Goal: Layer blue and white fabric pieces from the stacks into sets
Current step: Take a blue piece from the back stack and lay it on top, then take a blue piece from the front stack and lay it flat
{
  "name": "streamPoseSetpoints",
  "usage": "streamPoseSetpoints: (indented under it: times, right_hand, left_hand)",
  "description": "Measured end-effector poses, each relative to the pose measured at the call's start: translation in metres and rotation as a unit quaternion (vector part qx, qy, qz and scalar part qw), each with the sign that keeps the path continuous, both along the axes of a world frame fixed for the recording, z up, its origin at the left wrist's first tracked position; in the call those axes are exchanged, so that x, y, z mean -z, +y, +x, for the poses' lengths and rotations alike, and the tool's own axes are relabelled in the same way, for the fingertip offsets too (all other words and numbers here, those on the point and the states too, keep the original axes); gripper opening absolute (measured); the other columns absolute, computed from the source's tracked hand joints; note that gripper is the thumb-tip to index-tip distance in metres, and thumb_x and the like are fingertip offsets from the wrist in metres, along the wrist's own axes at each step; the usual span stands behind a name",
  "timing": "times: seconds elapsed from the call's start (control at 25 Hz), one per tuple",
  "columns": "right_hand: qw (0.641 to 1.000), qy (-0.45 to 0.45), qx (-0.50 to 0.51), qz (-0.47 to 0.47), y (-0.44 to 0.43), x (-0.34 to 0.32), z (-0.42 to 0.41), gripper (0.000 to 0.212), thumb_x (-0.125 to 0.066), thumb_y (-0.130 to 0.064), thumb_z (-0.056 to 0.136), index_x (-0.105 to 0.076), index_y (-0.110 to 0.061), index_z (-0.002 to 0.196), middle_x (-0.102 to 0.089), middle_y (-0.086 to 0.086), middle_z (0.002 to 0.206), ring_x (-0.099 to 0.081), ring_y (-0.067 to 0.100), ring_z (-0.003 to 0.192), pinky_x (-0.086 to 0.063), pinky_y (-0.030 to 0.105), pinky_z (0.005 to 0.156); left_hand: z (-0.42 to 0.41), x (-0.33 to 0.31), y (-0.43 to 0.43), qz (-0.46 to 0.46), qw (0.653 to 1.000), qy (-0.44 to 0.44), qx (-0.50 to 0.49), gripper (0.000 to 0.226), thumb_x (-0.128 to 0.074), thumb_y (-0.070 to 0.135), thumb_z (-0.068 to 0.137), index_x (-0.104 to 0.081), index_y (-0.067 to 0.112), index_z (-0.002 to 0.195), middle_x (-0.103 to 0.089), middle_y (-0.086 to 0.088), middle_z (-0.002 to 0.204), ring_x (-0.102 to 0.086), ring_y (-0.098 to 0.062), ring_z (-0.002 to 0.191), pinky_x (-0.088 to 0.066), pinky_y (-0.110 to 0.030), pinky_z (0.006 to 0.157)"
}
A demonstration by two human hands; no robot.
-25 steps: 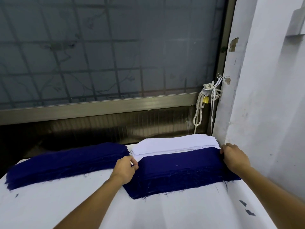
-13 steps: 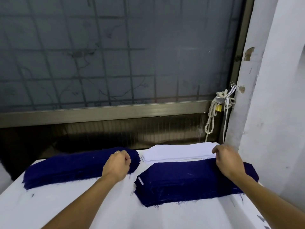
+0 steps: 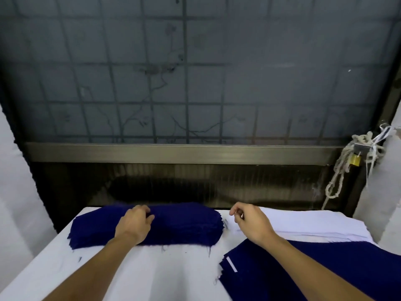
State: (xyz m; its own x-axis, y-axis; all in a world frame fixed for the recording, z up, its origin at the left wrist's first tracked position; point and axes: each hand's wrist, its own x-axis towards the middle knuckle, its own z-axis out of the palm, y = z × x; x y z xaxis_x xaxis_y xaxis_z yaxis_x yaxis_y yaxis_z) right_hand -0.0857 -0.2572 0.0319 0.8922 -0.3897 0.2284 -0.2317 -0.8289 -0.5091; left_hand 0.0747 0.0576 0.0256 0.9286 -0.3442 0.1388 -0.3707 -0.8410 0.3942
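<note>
left grip (image 3: 135,223): palm down on top of the far-left blue stack (image 3: 186,227), fingers curled into the cloth near its back edge. Can't tell if it's actually got a piece pinched or is just resting there.
right grip (image 3: 251,222): over the left end of the white stack (image 3: 314,224), fingers loosely curled, thumb and first finger close together. Honestly can't tell if there's a white piece between them.
blue stack: sits at the back of the worktop (image 3: 152,274), left of centre, with frayed threads hanging off the front edge.
white stack: back right, just beside the blue stack, a small gap between the two.
second blue pile (image 3: 249,285): front right, in front of the white stack, running under the right forearm. A small white strip (image 3: 231,264) lies on it near the left corner.
worktop: covered in white, with a few loose dark threads.
background: a big grimy window (image 3: 195,83) with a grid behind the glass. Off to the right, a knotted rope (image 3: 340,170) and a brass padlock (image 3: 355,161) hang by the white wall (image 3: 390,203).
</note>
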Motion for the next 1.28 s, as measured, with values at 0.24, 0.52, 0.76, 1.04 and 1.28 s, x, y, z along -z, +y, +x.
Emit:
streamPoseSetpoints:
  times: [0.24,0.52,0.76,1.04,1.28]
  right_hand:
    - [0.995,0.002,-0.084,-0.055,0.041,0.015,0.064,0.010,-0.057,-0.028,0.101,-0.065,-0.031,0.106,-0.061,-0.012,0.105,-0.052,0.010,0.104,-0.049,0.029,0.090]
    - [0.985,0.021,-0.114,-0.127,0.066,0.024,0.105,0.049,-0.055,-0.047,0.099,-0.047,-0.027,0.143,-0.046,-0.008,0.143,-0.039,0.015,0.134,-0.033,0.035,0.113]
    - [0.979,-0.015,-0.160,-0.124,0.082,0.015,0.124,0.049,-0.062,-0.039,0.096,-0.048,-0.034,0.143,-0.054,-0.012,0.135,-0.036,0.013,0.135,-0.023,0.036,0.118]
    - [0.969,-0.094,-0.168,-0.155,0.078,0.007,0.114,0.020,-0.054,-0.038,0.103,-0.067,-0.032,0.117,-0.065,-0.015,0.110,-0.051,0.006,0.110,-0.029,0.026,0.106]
    - [0.985,-0.016,-0.111,-0.131,0.058,0.005,0.099,0.021,-0.055,-0.035,0.103,-0.062,-0.030,0.122,-0.064,-0.008,0.116,-0.053,0.012,0.116,-0.033,0.030,0.108]
  left_hand:
    - [0.036,0.017,0.001,-0.011,1.000,0.019,0.013,0.017,-0.064,0.035,0.098,-0.063,0.022,0.110,-0.062,0.000,0.116,-0.061,-0.012,0.099,-0.053,-0.033,0.096]
    - [0.039,0.027,0.001,0.071,0.991,-0.072,0.082,0.012,-0.047,0.033,0.106,-0.051,0.024,0.114,-0.049,0.001,0.124,-0.047,-0.012,0.102,-0.050,-0.031,0.089]
    - [0.040,0.035,0.014,0.079,0.970,-0.102,0.207,0.019,-0.034,0.032,0.106,-0.045,0.039,0.120,-0.042,0.017,0.141,-0.027,-0.006,0.137,-0.017,-0.042,0.122]
    - [0.042,0.008,0.007,-0.037,0.980,-0.013,0.196,0.039,-0.064,0.069,0.081,-0.040,0.053,0.107,-0.047,0.030,0.107,-0.034,-0.005,0.113,-0.038,-0.034,0.096]
    - [0.064,-0.026,0.064,0.076,0.988,-0.041,0.126,0.020,-0.066,0.063,0.087,-0.059,0.049,0.100,-0.063,0.024,0.096,-0.055,0.000,0.101,-0.032,-0.040,0.109]
